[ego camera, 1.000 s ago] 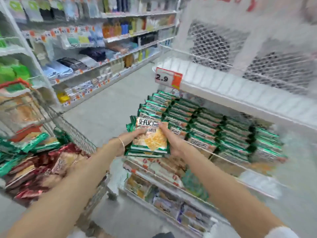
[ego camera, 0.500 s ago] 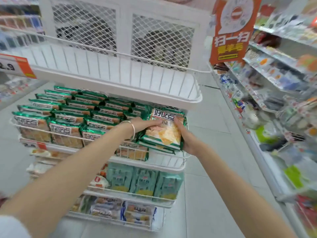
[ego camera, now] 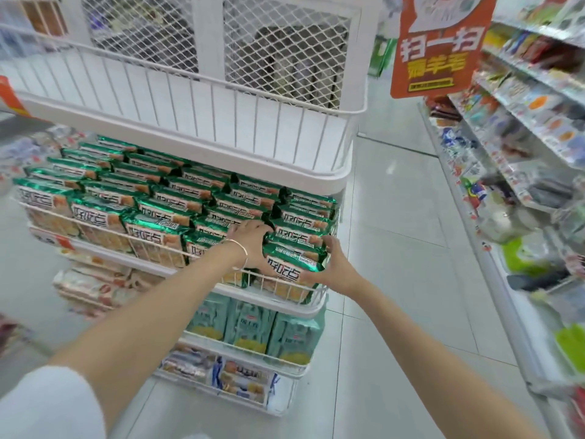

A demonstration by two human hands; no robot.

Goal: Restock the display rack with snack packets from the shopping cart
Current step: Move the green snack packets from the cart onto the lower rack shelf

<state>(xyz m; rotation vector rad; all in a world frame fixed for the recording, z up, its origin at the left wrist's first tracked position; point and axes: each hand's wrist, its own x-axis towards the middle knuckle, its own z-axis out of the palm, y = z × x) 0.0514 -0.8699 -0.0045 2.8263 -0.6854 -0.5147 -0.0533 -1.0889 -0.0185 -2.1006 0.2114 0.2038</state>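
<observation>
Both hands clasp a small stack of snack packets at the front right corner of the display rack's second tier. The left hand, a thin metal bracelet at its wrist, curls over the stack's left edge. The right hand wraps the right edge, close to the tier's wire lip. The packets are crinkled green foil, flat and oblong; the stack seems two or three deep, though blur makes that unsure. Shelved packets of the same kind fill the rest of that tier in tight, overlapping rows, edge to edge. The rack is white, with thin wire rails and rounded corners. Its top tier overhangs the hands, and pale teal packets stand upright on the tier below. To the rack's right lies smooth grey floor, an open aisle.
</observation>
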